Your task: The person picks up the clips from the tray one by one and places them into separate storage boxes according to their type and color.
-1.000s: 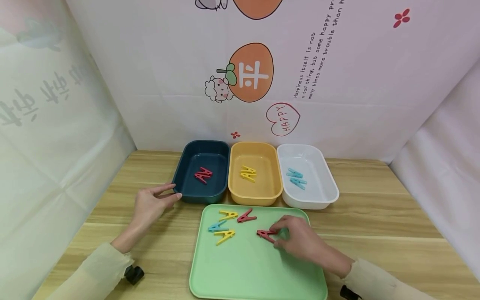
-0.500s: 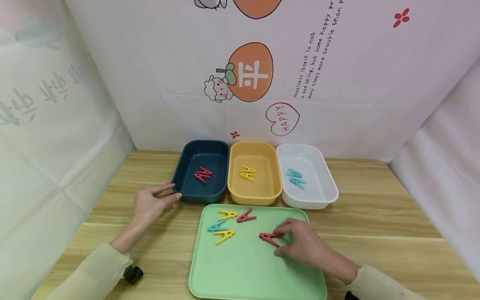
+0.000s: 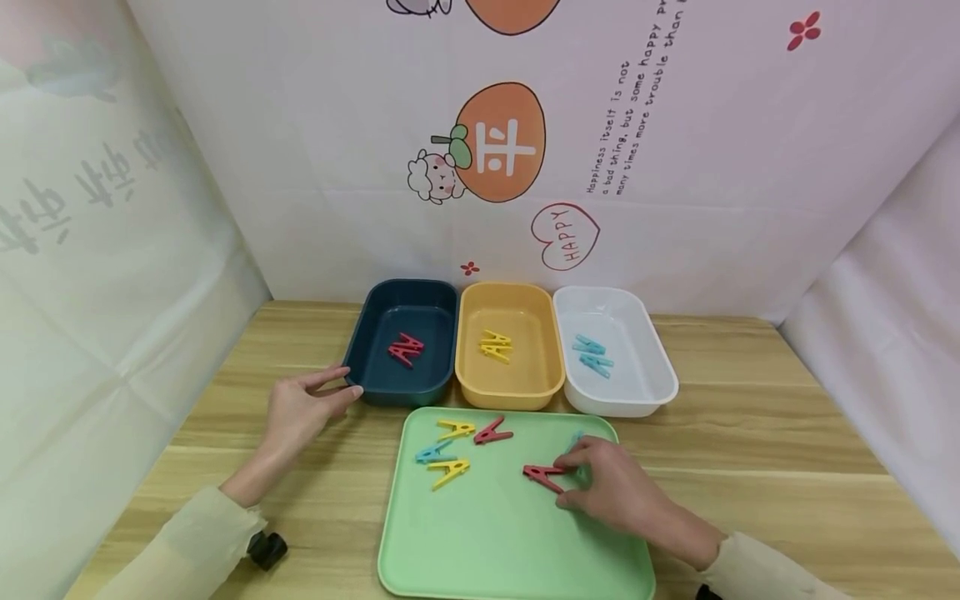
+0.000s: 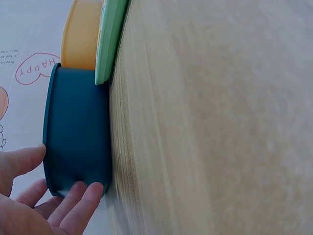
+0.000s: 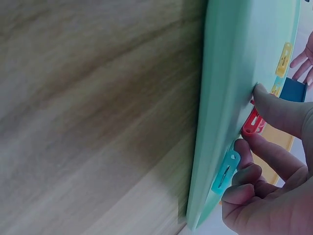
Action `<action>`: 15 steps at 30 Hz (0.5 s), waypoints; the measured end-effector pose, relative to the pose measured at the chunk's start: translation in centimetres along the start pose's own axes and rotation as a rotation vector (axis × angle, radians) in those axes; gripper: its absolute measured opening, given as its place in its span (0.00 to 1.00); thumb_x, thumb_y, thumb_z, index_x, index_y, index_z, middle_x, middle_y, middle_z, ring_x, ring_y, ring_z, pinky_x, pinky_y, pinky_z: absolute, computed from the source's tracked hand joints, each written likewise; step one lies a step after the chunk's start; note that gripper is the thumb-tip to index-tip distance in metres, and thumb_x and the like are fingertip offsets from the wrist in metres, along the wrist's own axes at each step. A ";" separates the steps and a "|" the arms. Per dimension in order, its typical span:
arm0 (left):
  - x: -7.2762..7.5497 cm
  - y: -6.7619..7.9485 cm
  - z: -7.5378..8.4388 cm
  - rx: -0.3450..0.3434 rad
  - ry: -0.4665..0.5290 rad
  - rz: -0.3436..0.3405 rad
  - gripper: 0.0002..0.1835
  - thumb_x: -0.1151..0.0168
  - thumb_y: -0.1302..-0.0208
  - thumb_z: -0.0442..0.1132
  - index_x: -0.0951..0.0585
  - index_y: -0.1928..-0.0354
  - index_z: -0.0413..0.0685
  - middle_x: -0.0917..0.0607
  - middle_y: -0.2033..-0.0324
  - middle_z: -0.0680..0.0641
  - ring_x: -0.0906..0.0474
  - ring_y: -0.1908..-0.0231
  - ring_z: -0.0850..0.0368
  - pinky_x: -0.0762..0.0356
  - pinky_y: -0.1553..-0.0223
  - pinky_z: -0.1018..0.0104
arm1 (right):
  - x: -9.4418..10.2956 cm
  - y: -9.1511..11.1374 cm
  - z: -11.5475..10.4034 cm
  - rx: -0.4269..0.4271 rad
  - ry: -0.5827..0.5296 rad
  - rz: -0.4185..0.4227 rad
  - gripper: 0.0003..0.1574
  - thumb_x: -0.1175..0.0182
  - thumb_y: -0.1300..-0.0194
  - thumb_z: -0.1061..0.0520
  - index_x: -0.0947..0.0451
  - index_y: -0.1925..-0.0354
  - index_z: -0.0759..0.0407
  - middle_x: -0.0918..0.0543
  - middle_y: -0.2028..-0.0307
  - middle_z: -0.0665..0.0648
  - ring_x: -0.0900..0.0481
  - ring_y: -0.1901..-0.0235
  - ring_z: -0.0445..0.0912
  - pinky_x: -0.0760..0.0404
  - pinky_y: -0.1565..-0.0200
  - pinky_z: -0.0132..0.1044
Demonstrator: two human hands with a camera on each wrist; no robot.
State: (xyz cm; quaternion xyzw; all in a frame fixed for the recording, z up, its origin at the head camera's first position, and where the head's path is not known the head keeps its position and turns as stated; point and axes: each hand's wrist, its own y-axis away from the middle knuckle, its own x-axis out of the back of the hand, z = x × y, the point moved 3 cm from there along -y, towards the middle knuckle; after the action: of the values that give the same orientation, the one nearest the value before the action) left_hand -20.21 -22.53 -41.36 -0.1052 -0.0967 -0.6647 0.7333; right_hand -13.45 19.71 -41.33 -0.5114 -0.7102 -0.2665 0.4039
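Observation:
My right hand (image 3: pixel 618 487) pinches the legs of a red clothespin (image 3: pixel 542 477) between thumb and index finger, low over the green tray (image 3: pixel 487 550). In the right wrist view a light blue clothespin (image 5: pixel 226 171) lies by its curled other fingers; the hand mostly covers it in the head view. My left hand (image 3: pixel 303 412) touches the near left corner of the dark blue bin (image 3: pixel 397 396), thumb and fingers fairly straight against it. At the tray's far left lie two yellow clothespins (image 3: pixel 450 472), a light blue one (image 3: pixel 435 452) and another red one (image 3: pixel 492 431).
Beyond the tray, the dark blue bin, a yellow bin (image 3: pixel 510 400) and a white bin (image 3: pixel 630 408) stand side by side. They contain red, yellow and light blue clothespins respectively. Wooden tabletop (image 3: pixel 750 467) surrounds the tray, and a printed cloth (image 3: pixel 360 167) hangs behind.
My right hand has shifted slightly right and toward me with the red clothespin, uncovering part of the light blue clothespin. The left hand has stayed at the dark blue bin.

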 end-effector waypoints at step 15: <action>0.0 0.0 0.2 0.014 -0.013 0.012 0.29 0.21 0.36 0.41 0.17 0.37 0.35 0.25 0.30 0.36 0.11 0.58 0.63 0.11 0.57 0.59 | 0.3 0.5 0.3 -0.103 -0.009 -0.021 0.23 0.12 0.54 0.55 0.07 0.58 0.53 0.17 0.62 0.45 0.22 0.61 0.43 0.18 0.58 0.41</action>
State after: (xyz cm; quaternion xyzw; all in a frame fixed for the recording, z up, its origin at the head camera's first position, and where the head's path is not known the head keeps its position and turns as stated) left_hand -20.20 -22.43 -41.15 -0.1051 -0.1053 -0.6588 0.7375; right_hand -13.15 20.27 -41.24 -0.5253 -0.7026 -0.3048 0.3709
